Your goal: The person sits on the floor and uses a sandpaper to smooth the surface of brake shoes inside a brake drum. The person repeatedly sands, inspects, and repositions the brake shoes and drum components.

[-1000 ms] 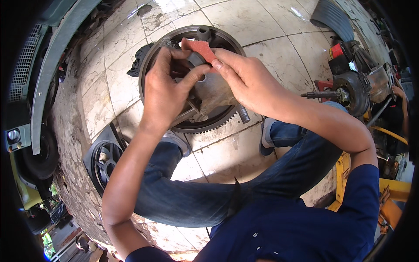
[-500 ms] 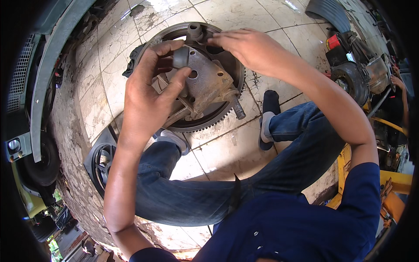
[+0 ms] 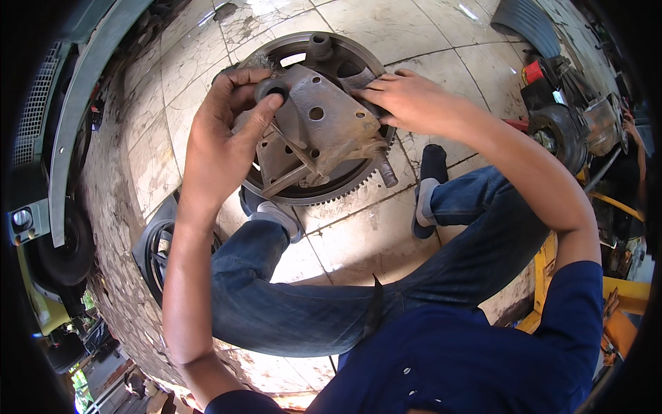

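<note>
My left hand (image 3: 227, 121) is closed on a short grey cylindrical bushing (image 3: 264, 87), pinched between thumb and fingers, with its round opening showing. Below the hand lies a worn metal bracket (image 3: 334, 127) with several drilled holes and a stub shaft on its right. The bracket rests on a large toothed flywheel (image 3: 324, 201). My right hand (image 3: 407, 100) is at the bracket's upper right edge, fingers stretched toward a grey patch of metal; its fingertips are partly hidden. Another round bushing-like piece (image 3: 320, 47) stands on the flywheel's far side.
Cracked floor tiles (image 3: 372, 234) lie beneath, with my feet near the flywheel. A black pulley-like wheel (image 3: 158, 248) is beside my left leg. Engine parts (image 3: 562, 131) and a yellow frame (image 3: 545, 276) stand at right. A vehicle's metal bumper (image 3: 62, 138) runs along the left.
The bushing in my left hand has turned, so its opening now shows. My right hand has come nearer, from over the flywheel to the bracket's right edge. The view has shifted slightly.
</note>
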`<state>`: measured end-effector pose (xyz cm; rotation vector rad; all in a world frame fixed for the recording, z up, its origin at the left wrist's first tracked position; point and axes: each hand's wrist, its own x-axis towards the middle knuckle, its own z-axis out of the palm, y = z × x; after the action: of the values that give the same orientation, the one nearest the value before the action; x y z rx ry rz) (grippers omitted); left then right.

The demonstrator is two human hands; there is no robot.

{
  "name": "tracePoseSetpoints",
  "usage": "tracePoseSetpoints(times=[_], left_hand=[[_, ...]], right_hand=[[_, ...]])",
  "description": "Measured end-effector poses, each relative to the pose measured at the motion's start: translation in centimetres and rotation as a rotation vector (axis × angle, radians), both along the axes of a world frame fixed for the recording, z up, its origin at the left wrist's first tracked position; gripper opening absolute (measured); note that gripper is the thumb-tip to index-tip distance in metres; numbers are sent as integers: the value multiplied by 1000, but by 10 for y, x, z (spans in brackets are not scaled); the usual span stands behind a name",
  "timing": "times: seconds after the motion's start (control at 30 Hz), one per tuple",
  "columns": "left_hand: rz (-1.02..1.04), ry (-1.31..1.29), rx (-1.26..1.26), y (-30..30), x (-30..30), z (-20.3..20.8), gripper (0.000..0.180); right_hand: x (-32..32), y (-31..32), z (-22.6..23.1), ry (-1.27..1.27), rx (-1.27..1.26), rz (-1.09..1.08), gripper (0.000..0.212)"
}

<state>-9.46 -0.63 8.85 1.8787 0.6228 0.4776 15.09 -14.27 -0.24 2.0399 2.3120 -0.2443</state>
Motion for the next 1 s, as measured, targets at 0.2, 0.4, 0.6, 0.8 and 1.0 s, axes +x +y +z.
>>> tracePoseSetpoints(times=[0.2, 0.4, 0.6, 0.8, 1.0], left_hand=[[131, 51, -34, 15, -3, -4, 33], [11, -10, -144, -25, 15, -5, 37], [-60, -12, -45, -30, 23, -13, 38], [-156, -31, 339, -16, 12, -17, 24], [-331, 10, 489, -24, 9, -15, 26]], right_hand=[[-6, 2, 35, 302, 95, -75, 53], [-52, -1, 66, 360, 643, 143, 53], [-46, -5, 63, 389, 598, 90, 40], [-42, -23, 72, 616, 364, -59, 36], [-92, -106, 59, 727, 228, -425, 38]])
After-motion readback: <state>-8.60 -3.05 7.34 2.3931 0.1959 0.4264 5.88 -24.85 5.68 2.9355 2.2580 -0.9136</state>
